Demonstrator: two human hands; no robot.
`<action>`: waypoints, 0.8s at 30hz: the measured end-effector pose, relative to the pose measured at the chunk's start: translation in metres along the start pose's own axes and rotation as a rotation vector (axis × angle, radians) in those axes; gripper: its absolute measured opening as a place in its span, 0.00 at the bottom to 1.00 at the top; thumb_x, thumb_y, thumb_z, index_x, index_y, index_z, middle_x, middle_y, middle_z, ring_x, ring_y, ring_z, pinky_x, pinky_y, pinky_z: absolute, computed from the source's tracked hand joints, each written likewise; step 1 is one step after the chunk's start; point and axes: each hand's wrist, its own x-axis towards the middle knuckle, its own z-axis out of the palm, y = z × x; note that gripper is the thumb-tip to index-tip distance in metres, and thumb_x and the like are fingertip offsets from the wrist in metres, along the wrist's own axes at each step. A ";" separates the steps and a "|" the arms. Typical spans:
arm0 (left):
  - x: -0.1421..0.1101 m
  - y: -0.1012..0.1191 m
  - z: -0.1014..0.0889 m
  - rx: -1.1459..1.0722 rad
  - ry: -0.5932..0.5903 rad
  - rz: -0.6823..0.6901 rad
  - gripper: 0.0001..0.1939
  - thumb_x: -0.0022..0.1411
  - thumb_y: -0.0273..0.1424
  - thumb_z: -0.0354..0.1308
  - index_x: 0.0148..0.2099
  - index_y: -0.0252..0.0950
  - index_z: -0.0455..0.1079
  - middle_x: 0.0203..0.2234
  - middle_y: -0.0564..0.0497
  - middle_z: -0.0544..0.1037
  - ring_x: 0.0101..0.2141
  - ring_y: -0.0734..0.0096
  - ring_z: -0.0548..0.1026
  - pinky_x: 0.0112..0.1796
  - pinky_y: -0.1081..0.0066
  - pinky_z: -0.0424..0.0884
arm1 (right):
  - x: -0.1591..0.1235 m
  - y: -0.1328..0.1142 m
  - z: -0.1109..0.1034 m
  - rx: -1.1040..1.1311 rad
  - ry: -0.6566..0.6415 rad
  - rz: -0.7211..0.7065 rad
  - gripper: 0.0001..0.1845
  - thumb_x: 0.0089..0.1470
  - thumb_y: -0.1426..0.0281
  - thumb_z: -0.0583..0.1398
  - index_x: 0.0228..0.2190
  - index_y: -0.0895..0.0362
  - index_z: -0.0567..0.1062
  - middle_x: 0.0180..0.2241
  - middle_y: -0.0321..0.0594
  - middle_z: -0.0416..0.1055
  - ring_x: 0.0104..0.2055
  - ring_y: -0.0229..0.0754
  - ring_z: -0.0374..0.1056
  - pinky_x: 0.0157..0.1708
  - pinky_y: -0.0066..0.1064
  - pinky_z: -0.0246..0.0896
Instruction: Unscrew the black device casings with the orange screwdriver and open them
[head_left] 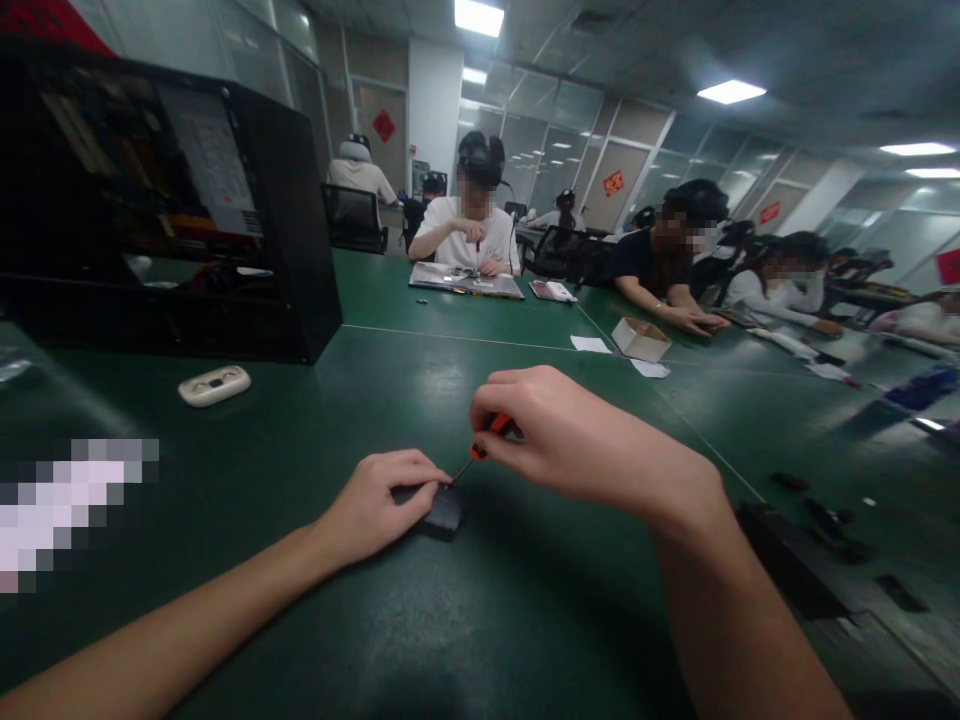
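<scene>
A small dark rectangular block (444,515) lies on the green table, partly covered by my fingers. My left hand (394,500) grips it, thumb on the near side and fingers over the top. In my right hand (544,430) is a screwdriver (480,452) with an orange and black handle, held in closed fingers. Its thin shaft slants down to the left, and the tip meets the block's upper side close to my left fingertips. Whatever sits under the tip is too small to make out.
A black computer case (292,230) with an open side stands at left, a white earbud case (214,386) before it. Across the table, a person (465,225) works on a flat panel. A small box (640,339) and papers lie beyond; dark parts (832,525) lie at right.
</scene>
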 end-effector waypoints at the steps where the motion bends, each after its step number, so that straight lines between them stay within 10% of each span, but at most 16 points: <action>1: 0.000 0.000 0.000 0.002 -0.001 0.000 0.13 0.66 0.27 0.55 0.43 0.38 0.81 0.37 0.49 0.82 0.38 0.67 0.79 0.41 0.71 0.70 | 0.000 0.000 0.000 -0.001 0.002 0.001 0.04 0.58 0.76 0.60 0.32 0.59 0.76 0.32 0.39 0.72 0.34 0.36 0.65 0.33 0.27 0.53; 24: 0.000 -0.002 -0.001 0.025 0.002 0.057 0.14 0.67 0.26 0.54 0.48 0.38 0.79 0.41 0.48 0.83 0.42 0.63 0.80 0.44 0.67 0.73 | 0.047 -0.011 0.058 -0.141 0.446 -0.004 0.14 0.63 0.76 0.52 0.45 0.57 0.75 0.36 0.39 0.73 0.37 0.39 0.68 0.34 0.30 0.54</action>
